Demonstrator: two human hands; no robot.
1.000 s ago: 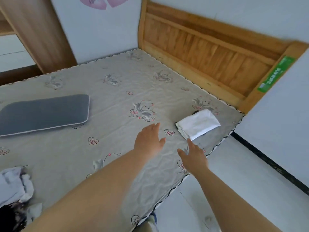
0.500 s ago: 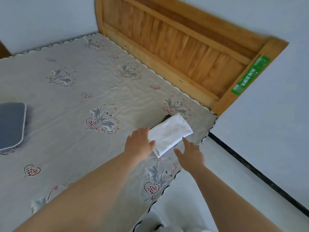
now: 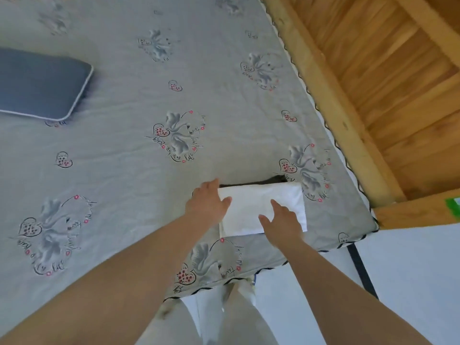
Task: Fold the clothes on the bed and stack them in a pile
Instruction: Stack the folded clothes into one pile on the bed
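Two hands rest on the folded white cloth (image 3: pixel 261 209) near the bed (image 3: pixel 124 170)'s corner by the headboard: left hand (image 3: pixel 207 204) flat on its edge, right hand (image 3: pixel 281 224) open-fingered on top (dark garment (image 3: pixel 276 180) beneath). Stacking step; next, fetch another garment.

Both arms stretched forward; left hand (image 3: pixel 207 204) and right hand (image 3: pixel 282 224) flat, fingers straight, thumbs spread, palms down, near each other.

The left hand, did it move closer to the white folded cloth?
Yes. The left hand went forward across the bed and now rests on the near left edge of the white folded cloth, which it hadn't reached before.
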